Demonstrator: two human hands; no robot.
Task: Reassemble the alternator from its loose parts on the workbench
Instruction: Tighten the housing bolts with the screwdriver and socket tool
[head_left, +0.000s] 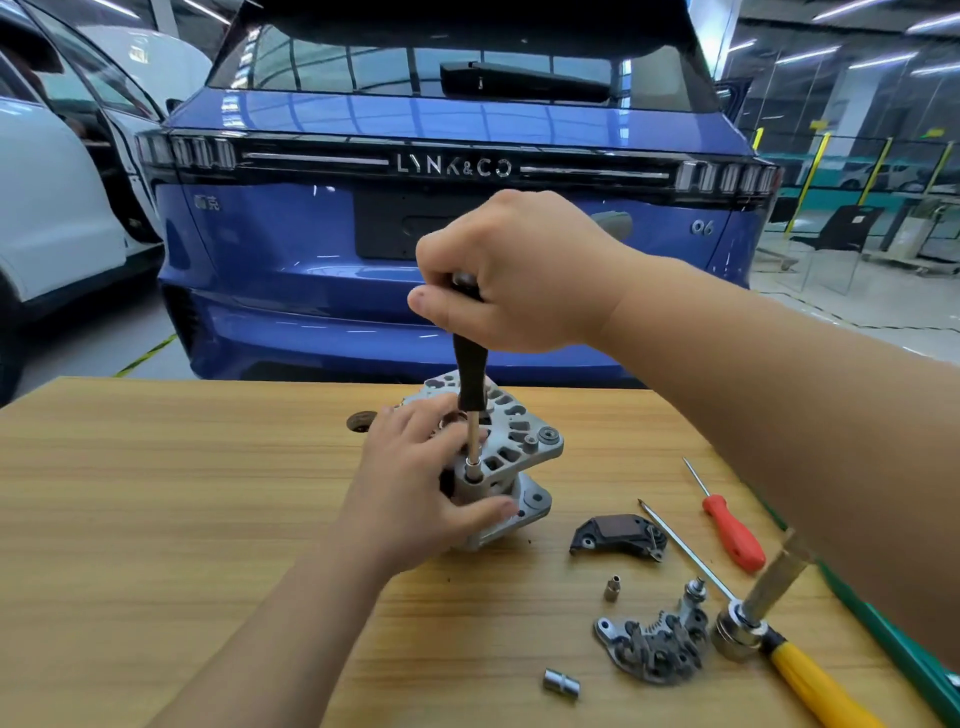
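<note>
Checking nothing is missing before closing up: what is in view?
alternator: 1, silver, bench centre
driver: 1, black, upright on alternator
red screwdriver: 1, red, bench right
yellow screwdriver: 1, yellow, right front
black part: 1, black, right of alternator
finned plate: 1, grey, right front
small sockets: 2, silver, right front
large socket: 1, silver, by yellow screwdriver
bench: 1, wood, foreground
blue car: 1, blue, behind bench
white car: 1, white, far left
left hand: 1, holds alternator
right hand: 1, grips driver

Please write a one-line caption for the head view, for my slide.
Right hand holds a driver upright on the alternator while the left hand steadies it on the workbench.
</note>
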